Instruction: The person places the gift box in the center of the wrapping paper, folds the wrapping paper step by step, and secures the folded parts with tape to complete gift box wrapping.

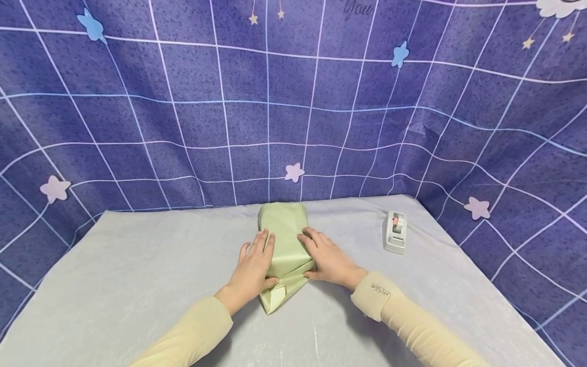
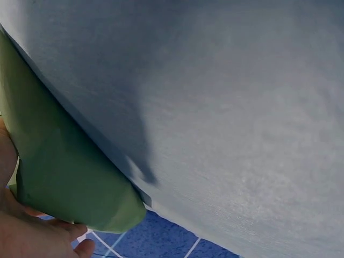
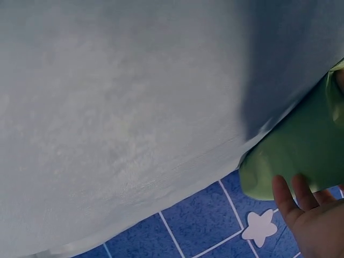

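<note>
A green paper parcel (image 1: 286,237) lies on the gray-white tablecloth (image 1: 160,265), in the middle and close to the far edge. It is long, and it points away from the person. The paper is a soft, light green like a pear, smooth and a bit shiny on top, with small creases near the far end. That far end looks rounded at the corners. The near end is different — there the paper folds across in slanted lines and comes down to a pointy tip. A small, pale yellow patch (image 1: 277,294) sits on the folded part by the tip. In the two wrist views the sides of the parcel look darker green, because they are in shadow. The left hand (image 1: 249,270) rests on the left side, its fingers long and spread on the paper and its thumb by the folds. The right hand (image 1: 332,260) rests on the right side, with its fingers reaching onto the top. Both hands are spread wide and touch the parcel from its two sides — neither one curls around it. A white tape dispenser (image 1: 395,233) stands well apart on the right. Behind is a purple-blue curtain (image 1: 247,122) with pale lines and stars.
</note>
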{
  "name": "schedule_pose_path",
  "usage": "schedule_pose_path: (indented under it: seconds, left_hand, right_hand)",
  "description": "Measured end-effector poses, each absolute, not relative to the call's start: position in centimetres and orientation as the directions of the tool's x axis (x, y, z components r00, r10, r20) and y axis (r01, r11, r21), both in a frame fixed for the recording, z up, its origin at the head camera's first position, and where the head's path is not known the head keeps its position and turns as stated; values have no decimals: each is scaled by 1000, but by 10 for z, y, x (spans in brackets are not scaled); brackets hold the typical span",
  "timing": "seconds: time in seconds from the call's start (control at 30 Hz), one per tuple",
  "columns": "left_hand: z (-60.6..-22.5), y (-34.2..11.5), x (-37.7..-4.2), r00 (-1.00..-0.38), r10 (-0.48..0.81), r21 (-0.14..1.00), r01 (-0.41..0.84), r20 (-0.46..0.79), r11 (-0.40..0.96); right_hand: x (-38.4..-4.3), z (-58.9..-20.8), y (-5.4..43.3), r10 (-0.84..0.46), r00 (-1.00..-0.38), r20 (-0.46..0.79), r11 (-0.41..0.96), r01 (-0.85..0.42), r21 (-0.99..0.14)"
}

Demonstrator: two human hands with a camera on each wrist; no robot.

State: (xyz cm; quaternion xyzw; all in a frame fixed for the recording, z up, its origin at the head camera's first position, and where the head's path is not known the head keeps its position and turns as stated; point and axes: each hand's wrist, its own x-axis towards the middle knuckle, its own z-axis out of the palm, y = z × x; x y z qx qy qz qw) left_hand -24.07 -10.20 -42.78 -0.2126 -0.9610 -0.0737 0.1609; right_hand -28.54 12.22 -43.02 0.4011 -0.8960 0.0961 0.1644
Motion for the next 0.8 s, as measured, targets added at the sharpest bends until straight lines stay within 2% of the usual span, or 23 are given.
schedule_pose_path:
  seconds: [0.1, 0.33, 0.63, 0.8]
  left_hand:
    - [-427, -102, -240, -860, 382, 80, 431, 340, 899]
    - [-428, -101, -240, -865, 382, 80, 428, 326, 900]
    - [-430, -102, -241, -861, 385, 88, 435, 333, 896]
    - [-427, -106, -242, -860, 403, 112, 455, 314, 884]
  right_hand:
    - [-285, -430, 122, -688, -627, 365, 664, -747, -33]
    - [-285, -426, 122, -682, -636, 361, 647, -755, -108]
    - [-288, -421, 118, -685, -615, 390, 634, -767, -96]
    - [-289, -422, 117, -687, -624, 373, 642, -761, -91]
